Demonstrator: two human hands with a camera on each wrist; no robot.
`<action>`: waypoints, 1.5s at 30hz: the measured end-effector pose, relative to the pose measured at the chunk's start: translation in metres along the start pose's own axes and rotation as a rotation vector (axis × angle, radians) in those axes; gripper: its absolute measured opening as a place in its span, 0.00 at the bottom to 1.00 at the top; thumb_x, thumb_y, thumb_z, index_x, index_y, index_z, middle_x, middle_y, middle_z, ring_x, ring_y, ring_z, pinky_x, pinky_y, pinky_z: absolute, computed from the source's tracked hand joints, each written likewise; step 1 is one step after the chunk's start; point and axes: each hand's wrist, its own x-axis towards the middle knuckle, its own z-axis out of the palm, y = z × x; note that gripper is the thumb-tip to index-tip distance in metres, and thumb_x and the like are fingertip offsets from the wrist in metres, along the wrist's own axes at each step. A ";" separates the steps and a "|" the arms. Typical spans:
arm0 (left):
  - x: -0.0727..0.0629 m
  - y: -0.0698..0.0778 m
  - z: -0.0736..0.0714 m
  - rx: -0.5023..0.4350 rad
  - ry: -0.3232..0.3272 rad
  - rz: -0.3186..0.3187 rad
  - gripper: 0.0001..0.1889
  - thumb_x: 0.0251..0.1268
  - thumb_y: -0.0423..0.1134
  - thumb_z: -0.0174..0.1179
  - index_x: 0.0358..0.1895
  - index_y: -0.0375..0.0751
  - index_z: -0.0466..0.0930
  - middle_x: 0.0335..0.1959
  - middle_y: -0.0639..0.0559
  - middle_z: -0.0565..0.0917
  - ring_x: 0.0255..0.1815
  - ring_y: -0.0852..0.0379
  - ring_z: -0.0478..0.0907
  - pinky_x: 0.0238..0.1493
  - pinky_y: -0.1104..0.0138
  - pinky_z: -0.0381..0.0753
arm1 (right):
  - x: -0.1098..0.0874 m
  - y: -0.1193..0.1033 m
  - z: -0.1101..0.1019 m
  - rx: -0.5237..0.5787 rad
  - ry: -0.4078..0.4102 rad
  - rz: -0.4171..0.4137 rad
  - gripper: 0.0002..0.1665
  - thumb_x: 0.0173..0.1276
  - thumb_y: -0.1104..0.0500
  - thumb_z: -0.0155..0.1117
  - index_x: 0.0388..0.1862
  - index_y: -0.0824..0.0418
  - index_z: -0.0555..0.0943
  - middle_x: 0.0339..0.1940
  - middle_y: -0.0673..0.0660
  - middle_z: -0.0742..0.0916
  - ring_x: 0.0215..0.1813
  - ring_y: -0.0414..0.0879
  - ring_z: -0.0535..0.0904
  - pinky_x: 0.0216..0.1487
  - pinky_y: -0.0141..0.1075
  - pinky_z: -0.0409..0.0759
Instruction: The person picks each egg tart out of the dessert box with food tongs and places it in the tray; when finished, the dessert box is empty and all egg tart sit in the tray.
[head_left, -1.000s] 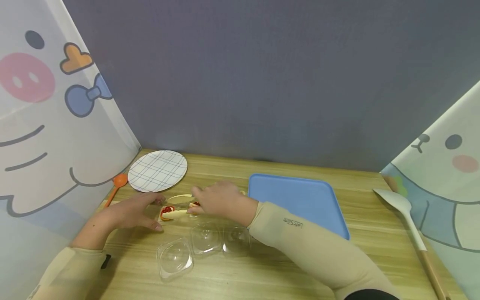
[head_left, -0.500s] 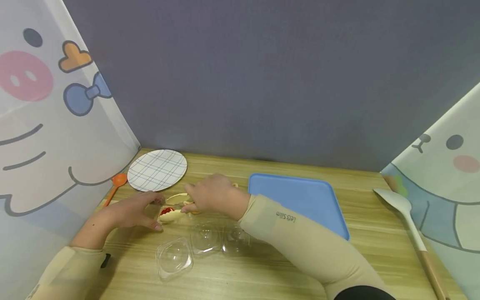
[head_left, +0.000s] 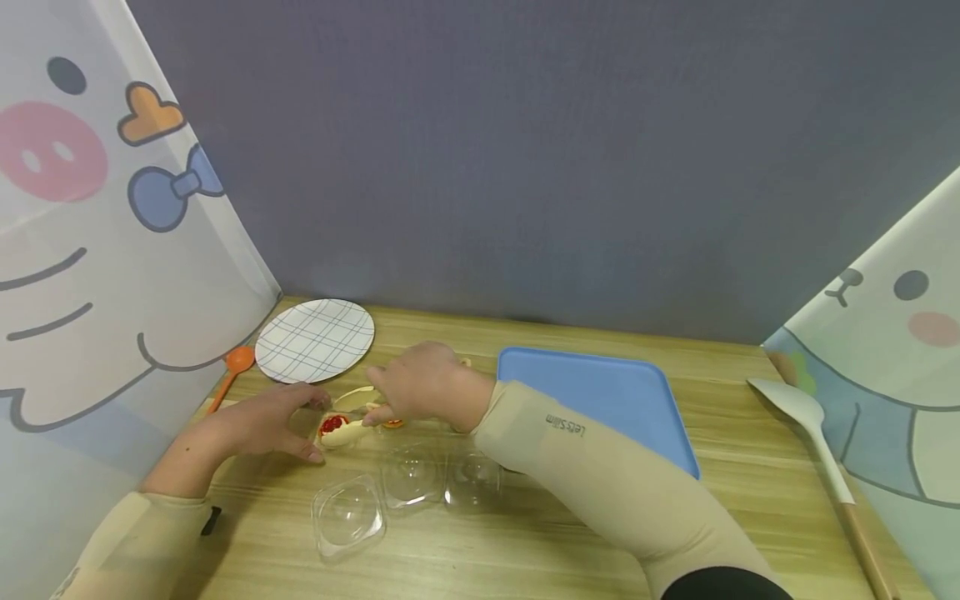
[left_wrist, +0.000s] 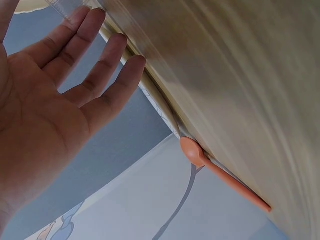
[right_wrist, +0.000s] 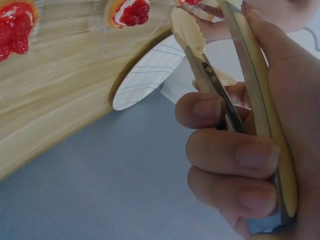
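Fingers point(right_wrist: 232, 152) of the right hand point(head_left: 416, 383) are being kept curled round cream-and-steel tongs point(right_wrist: 256, 82), now being shifted toward eight o'clock; a round red-topped tart point(head_left: 332, 424) is seemingly being straddled there, beside the loosely spread left hand point(head_left: 262, 423).

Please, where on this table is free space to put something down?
Bare tabletop lies between the blue tray and the large white spoon; the tray's visible surface is bare too. It is crowded on the left, where the left hand, right hand, tongs, pastries and clear covers are close together.
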 end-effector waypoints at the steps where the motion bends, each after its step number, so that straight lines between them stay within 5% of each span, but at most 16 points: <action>1: 0.000 0.000 0.000 0.003 -0.001 0.001 0.43 0.47 0.63 0.82 0.63 0.40 0.79 0.61 0.45 0.87 0.67 0.36 0.81 0.67 0.38 0.80 | 0.001 0.000 0.000 0.001 -0.002 0.000 0.32 0.77 0.22 0.46 0.51 0.47 0.73 0.34 0.43 0.86 0.35 0.39 0.82 0.36 0.42 0.87; 31: -0.002 0.003 -0.002 -0.013 -0.026 -0.028 0.49 0.49 0.61 0.82 0.70 0.34 0.75 0.67 0.36 0.83 0.70 0.30 0.78 0.69 0.34 0.77 | 0.010 -0.010 0.011 0.058 -0.020 0.040 0.30 0.79 0.23 0.46 0.54 0.45 0.72 0.33 0.42 0.85 0.35 0.41 0.83 0.37 0.40 0.85; 45: -0.002 0.003 -0.001 -0.001 -0.028 -0.014 0.49 0.50 0.62 0.81 0.72 0.40 0.74 0.67 0.37 0.84 0.71 0.30 0.77 0.68 0.32 0.77 | 0.009 -0.012 0.015 0.032 0.006 0.032 0.30 0.79 0.23 0.44 0.54 0.45 0.72 0.33 0.43 0.84 0.34 0.40 0.82 0.32 0.39 0.84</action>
